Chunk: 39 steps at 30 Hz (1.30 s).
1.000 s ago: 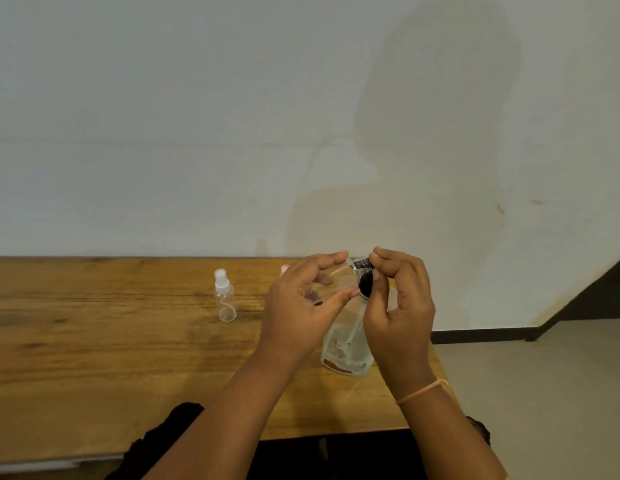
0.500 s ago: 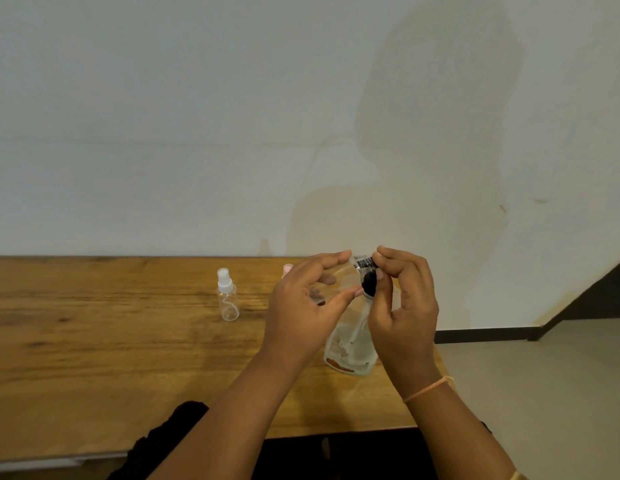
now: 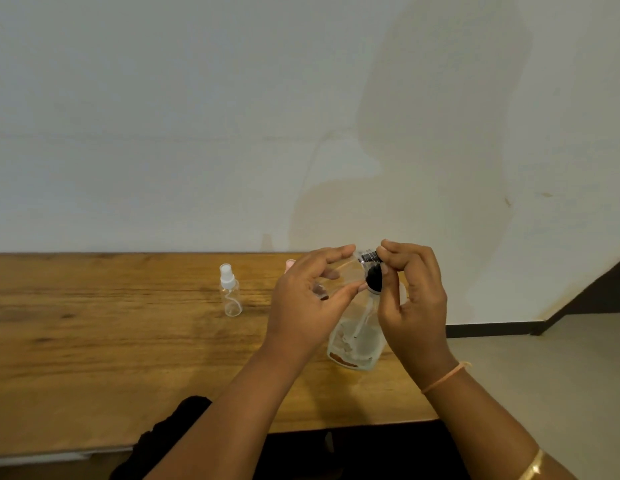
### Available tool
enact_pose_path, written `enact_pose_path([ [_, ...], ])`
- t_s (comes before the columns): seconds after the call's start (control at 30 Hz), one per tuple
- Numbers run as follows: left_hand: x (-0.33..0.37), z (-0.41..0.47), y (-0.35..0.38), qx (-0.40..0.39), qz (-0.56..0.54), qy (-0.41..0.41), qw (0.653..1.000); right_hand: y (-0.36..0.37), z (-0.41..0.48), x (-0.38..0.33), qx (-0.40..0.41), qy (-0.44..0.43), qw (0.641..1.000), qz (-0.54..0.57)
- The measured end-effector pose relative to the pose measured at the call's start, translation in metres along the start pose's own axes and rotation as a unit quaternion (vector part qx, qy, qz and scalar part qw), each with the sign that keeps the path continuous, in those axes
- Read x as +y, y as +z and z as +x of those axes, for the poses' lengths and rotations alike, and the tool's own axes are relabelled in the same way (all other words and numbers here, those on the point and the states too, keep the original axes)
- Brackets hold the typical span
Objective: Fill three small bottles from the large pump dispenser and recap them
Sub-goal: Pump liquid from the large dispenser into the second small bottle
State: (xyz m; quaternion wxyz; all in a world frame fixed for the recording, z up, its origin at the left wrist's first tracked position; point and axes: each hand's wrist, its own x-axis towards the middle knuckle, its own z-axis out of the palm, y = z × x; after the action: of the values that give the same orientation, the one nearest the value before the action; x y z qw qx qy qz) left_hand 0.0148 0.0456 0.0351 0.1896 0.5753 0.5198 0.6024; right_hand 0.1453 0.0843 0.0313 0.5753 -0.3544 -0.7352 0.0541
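The large clear pump dispenser (image 3: 357, 344) stands on the wooden table (image 3: 94, 341) near its right end, with a black and silver pump head (image 3: 370, 271) on top. My right hand (image 3: 412, 306) pinches that pump head between thumb and fingers. My left hand (image 3: 312, 303) holds a small clear bottle (image 3: 339, 275) tilted against the pump's nozzle, thumb and fingers curled round it. Another small clear bottle with a white spray cap (image 3: 230, 292) stands upright to the left. Something pink (image 3: 290, 264) peeks out behind my left hand, mostly hidden.
The table's far edge meets a white wall (image 3: 232, 116). Its right end is just past the dispenser, with pale floor (image 3: 543, 375) beyond. Dark fabric (image 3: 163, 441) lies below the table's near edge.
Hardly anything has changed. Both hands stay at the pump head, shifted very slightly to the right in view.
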Motion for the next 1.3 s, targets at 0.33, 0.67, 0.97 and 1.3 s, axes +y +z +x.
enact_pose_path([
  [0.33,0.005,0.004,0.0,0.013,-0.003,0.023,1.0,-0.002,0.006,-0.009,0.022,0.019,1.0,0.005],
  [0.67,0.005,0.003,0.003,0.012,-0.007,0.003,1.0,0.0,0.007,-0.006,0.027,0.019,0.999,0.01],
  [0.97,0.003,0.002,0.003,0.015,-0.011,-0.003,1.0,0.003,0.003,-0.005,0.025,0.021,0.999,0.014],
  [1.3,0.008,0.003,-0.001,0.019,0.003,0.038,0.999,0.002,0.006,-0.014,0.043,0.024,0.999,0.015],
])
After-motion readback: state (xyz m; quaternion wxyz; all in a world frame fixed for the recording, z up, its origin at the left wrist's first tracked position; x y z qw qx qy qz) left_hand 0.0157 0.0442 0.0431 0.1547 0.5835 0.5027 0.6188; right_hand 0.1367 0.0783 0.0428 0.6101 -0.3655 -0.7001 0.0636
